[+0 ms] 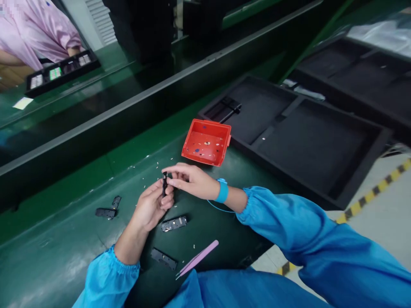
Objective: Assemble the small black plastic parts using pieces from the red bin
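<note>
My left hand (156,202) is closed round a small black plastic part (165,185), held on edge above the green bench. My right hand (192,179) has its thumb and index finger on the upper end of the same part. Under the hands lies a similar black part (174,223) with small metal contacts. Nearer to me is another black part (163,258), beside pink tweezers (199,257). Further left rest more black pieces (107,209), an L-shaped pair touching or joined; I cannot tell which.
A red bin (205,159) with small scraps stands beyond my right hand. Large black trays (321,141) fill the right side. Tiny pale bits dot the green bench (64,239). Across a rail, a person in pink (41,30) is by a black tray (64,79). A blue cord runs from my right wristband (222,191).
</note>
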Motion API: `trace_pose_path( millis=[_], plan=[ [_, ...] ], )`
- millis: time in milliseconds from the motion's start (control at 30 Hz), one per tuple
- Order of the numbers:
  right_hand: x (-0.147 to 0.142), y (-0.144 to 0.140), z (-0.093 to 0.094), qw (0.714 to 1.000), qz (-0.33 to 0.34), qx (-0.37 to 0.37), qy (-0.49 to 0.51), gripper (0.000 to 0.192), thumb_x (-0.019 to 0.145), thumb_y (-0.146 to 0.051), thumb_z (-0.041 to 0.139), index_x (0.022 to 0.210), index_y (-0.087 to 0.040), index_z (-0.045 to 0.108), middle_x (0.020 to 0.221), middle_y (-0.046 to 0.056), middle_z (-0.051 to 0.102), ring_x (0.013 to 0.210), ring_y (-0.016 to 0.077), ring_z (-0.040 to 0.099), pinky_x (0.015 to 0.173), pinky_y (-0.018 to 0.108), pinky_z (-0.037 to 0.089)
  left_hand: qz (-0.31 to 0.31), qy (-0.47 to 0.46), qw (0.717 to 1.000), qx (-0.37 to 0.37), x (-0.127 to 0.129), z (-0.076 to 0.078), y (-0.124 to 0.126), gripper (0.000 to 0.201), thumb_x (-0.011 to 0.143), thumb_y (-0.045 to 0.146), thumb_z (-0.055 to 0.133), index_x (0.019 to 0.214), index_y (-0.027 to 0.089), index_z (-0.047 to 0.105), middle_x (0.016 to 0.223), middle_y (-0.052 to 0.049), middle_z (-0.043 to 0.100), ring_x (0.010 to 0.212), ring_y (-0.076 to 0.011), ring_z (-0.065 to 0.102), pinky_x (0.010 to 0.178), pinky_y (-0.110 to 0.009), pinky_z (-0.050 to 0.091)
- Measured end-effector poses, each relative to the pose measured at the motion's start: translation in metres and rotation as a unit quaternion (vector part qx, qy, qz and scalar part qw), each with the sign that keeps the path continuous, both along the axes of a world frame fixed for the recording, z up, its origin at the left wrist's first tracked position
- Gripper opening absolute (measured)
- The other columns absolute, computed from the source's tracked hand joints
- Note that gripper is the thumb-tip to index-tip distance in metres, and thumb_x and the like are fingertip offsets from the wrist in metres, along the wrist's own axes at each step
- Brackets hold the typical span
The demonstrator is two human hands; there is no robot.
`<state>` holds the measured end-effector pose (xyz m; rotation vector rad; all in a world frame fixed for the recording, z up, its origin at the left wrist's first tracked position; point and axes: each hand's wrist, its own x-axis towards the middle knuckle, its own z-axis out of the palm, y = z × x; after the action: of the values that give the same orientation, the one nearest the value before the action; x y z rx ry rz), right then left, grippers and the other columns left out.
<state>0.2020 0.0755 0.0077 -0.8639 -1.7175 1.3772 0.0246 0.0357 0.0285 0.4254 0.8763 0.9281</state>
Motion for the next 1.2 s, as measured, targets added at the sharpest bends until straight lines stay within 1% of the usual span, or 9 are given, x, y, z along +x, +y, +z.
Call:
trace_pose_path(
  millis=[133,200,333,400,467,533,767,1000,1200],
  plan=[
    [-0.005,0.004,-0.008,0.992,0.04,-0.089,0.079,0.023,0.092,-0.037,0.064,0.101,-0.016,0.064,0.075,-0.003,0.057,0.065,0.0099,0.054,0.065,0.025,0.048,-0.052,0.033,0.998,-0.003,0.001,-0.002,-0.004,0.017,0.084,0.026,0.074,0.087,0.014,0.062,0.065,0.005,0.049,0.045,-0.0019,0.035,0.042,-0.014,0.028],
    [-0.005,0.004,-0.008,0.988,0.049,-0.118,0.084,0.023,0.093,-0.038,0.063,0.091,-0.016,0.06,0.071,-0.002,0.059,0.062,0.01,0.056,0.064,0.025,0.049,-0.055,0.122,0.99,0.048,0.0,-0.006,-0.006,0.024,0.091,0.039,0.066,0.089,0.015,0.063,0.067,0.002,0.056,0.049,-0.0061,0.046,0.046,-0.016,0.038],
    [-0.004,0.002,-0.007,0.997,-0.001,-0.076,0.015,0.018,0.093,-0.033,0.062,0.087,-0.017,0.057,0.074,-0.002,0.058,0.059,0.0094,0.058,0.058,0.023,0.049,-0.025,0.344,0.922,0.176,-0.003,-0.013,-0.009,0.041,0.093,0.052,0.059,0.108,0.016,0.069,0.08,-0.004,0.071,0.075,-0.0174,0.067,0.069,-0.027,0.057],
    [-0.005,-0.001,-0.008,0.999,-0.028,-0.032,-0.015,0.012,0.091,-0.027,0.064,0.094,-0.017,0.06,0.074,-0.004,0.055,0.059,0.0086,0.057,0.058,0.022,0.048,-0.045,0.407,0.892,0.194,-0.004,-0.013,-0.01,0.041,0.089,0.046,0.065,0.116,0.016,0.068,0.077,-0.002,0.072,0.072,-0.0174,0.069,0.065,-0.026,0.057],
    [-0.007,-0.004,-0.008,0.999,-0.023,-0.03,0.001,0.021,0.091,-0.024,0.062,0.111,-0.018,0.058,0.073,-0.006,0.053,0.059,0.0088,0.058,0.06,0.023,0.049,-0.056,0.441,0.871,0.208,-0.004,-0.012,-0.01,0.035,0.088,0.038,0.066,0.114,0.016,0.07,0.069,0.001,0.07,0.064,-0.015,0.067,0.06,-0.022,0.054],
    [-0.01,-0.006,-0.009,0.998,-0.015,-0.052,0.026,0.03,0.092,-0.025,0.061,0.12,-0.017,0.055,0.072,-0.006,0.052,0.059,0.009,0.058,0.06,0.024,0.05,-0.048,0.455,0.86,0.226,-0.002,-0.012,-0.011,0.027,0.088,0.034,0.064,0.105,0.016,0.073,0.071,0.001,0.072,0.063,-0.0138,0.068,0.061,-0.021,0.053],
    [-0.014,-0.005,-0.011,0.996,-0.013,-0.077,0.048,0.019,0.09,-0.033,0.067,0.097,-0.016,0.065,0.061,-0.008,0.046,0.053,0.0073,0.047,0.058,0.022,0.047,-0.023,0.458,0.853,0.25,0.002,-0.013,-0.016,0.023,0.09,0.033,0.062,0.101,0.018,0.077,0.088,-0.002,0.079,0.076,-0.0171,0.074,0.072,-0.024,0.058],
    [-0.014,-0.008,-0.007,0.997,-0.071,0.028,-0.003,0.014,0.088,-0.02,0.063,0.097,-0.016,0.072,0.074,-0.002,0.058,0.061,0.0073,0.051,0.059,0.021,0.047,-0.003,0.484,0.841,0.243,0.005,-0.008,-0.017,0.026,0.089,0.032,0.063,0.106,0.02,0.077,0.098,-0.004,0.08,0.087,-0.0211,0.076,0.082,-0.03,0.061],
    [-0.015,-0.009,-0.005,0.997,-0.07,0.023,-0.008,0.017,0.087,-0.02,0.062,0.1,-0.015,0.072,0.072,-0.003,0.06,0.06,0.0076,0.053,0.061,0.022,0.05,-0.007,0.481,0.843,0.239,0.005,-0.008,-0.017,0.025,0.089,0.031,0.062,0.107,0.02,0.077,0.098,-0.004,0.08,0.086,-0.0204,0.076,0.079,-0.029,0.061]
  ],
)
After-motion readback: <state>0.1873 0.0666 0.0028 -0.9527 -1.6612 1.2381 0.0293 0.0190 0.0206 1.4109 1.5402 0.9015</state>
